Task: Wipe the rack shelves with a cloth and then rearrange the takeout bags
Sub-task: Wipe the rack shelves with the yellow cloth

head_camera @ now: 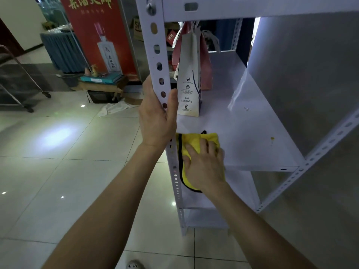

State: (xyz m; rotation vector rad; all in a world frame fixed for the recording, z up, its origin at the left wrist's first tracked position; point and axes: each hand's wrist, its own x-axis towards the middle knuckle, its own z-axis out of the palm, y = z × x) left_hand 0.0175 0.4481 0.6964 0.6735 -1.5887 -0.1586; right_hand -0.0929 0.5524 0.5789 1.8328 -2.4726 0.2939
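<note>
R grip (206,167) lay flat, fingers spread, pressing the yellow cloth (194,140) onto the mid shelf (242,133) at its front-left corner. L grip (157,117) was wrapped round the rack upright (157,45), thumb on the inner side, prob. steadying. Bare shelf ran off to the right & back, w/ a yellow speck (272,138) near the right edge, so next sweep prob. goes rightward. White bag (189,74) & pink bag (206,70) stood upright behind the cloth, back-left.

Left hand (157,121), right hand (206,167) bare; forearms uncovered to frame edge. Pale perforated shoe toe (134,265) below.
</note>
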